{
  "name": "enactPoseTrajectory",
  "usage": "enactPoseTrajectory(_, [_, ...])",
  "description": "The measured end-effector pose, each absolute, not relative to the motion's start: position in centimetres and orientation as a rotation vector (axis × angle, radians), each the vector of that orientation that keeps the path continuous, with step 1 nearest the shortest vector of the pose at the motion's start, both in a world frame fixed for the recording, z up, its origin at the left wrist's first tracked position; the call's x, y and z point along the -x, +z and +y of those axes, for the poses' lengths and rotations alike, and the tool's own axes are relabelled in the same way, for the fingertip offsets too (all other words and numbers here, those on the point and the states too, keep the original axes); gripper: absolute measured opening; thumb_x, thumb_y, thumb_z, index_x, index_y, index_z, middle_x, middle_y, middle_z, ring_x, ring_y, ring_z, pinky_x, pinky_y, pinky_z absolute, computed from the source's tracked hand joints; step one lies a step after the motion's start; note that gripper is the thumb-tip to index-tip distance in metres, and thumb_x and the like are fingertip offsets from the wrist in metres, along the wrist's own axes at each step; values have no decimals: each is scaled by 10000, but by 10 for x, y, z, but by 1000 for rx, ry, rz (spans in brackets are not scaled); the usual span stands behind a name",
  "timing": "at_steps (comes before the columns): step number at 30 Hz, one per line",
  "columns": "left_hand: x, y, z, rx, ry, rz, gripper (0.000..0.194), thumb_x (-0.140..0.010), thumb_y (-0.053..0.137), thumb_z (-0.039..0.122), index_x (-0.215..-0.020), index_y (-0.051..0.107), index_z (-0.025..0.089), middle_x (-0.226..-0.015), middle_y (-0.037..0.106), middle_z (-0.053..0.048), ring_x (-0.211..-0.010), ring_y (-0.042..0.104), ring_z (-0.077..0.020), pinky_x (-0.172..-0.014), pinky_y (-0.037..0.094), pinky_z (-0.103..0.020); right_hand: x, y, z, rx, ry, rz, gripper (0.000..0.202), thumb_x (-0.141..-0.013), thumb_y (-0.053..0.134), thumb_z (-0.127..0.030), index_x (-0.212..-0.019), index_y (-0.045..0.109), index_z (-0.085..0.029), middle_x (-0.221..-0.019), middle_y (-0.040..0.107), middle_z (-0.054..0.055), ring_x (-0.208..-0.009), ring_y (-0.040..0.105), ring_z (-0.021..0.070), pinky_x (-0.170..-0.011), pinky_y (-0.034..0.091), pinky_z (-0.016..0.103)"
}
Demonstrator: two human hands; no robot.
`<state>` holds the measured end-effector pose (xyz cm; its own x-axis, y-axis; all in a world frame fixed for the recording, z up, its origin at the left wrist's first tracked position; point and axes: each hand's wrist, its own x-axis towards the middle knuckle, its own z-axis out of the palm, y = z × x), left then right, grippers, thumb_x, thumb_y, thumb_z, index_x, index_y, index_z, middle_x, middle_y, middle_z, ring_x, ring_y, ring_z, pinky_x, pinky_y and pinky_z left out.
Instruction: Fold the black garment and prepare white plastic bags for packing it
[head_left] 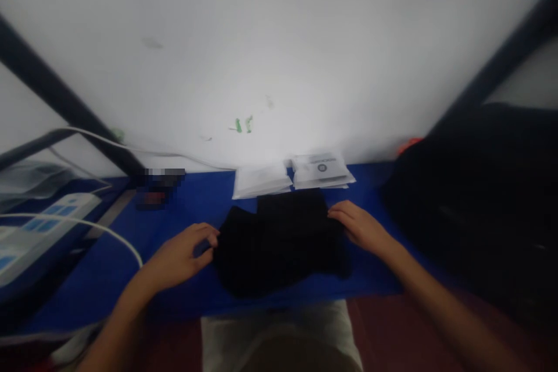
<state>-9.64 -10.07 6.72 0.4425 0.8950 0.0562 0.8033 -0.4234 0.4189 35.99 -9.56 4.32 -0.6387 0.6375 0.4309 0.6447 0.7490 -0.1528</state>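
Pinching left edge of black folded cloth [279,241] with left hand [181,256], fingers curled narrow on fabric. Resting right hand [360,226] on cloth's right upper edge, fingers flat, loosely spread. Cloth lying mid blue table surface [196,203], near front edge. Behind cloth, against white wall [279,40]: two clear plastic packets [294,174], side by side, white contents inside, details blurred. Far right: large black bag [479,197], contents hidden. Far left: white power strip [43,226], white cable [108,232] arcing over.
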Motion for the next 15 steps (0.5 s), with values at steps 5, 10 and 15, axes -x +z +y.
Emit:
enactPoseTrajectory(5, [66, 69, -99, -2417, 531, 1811, 328, -874, 534, 460, -1049, 641, 204, -1079, 675, -104, -1055, 615, -326, -927, 498, -488, -372, 37, -100, 1082, 322, -2479, 542, -807, 392, 37, -1265, 571, -192, -1250, 609, 122, -1184, 577, 222, -997, 517, 441])
enactPoseTrajectory(10, [1, 56, -100, -2684, 521, 1121, 364, -897, 613, 385, -1231, 592, 243, -1333, 576, -98, -1229, 534, -285, -1044, 436, -441, -376, 42, -95, 1059, 544, -2416, 432, -844, 531, -81, -1258, 581, -191, -1288, 600, 132, -1213, 562, 245, -1032, 478, 473])
enactPoseTrajectory(15, [-7, 47, -74, -2666, 394, 1110, 170, -951, 487, 234, -1017, 641, 202, -1063, 687, -78, -1015, 637, -239, -903, 478, -389, -376, 38, -79, 1085, 588, -2277, 186, -954, 560, -306, -1072, 664, -205, -1108, 691, 94, -1055, 645, 223, -939, 517, 396])
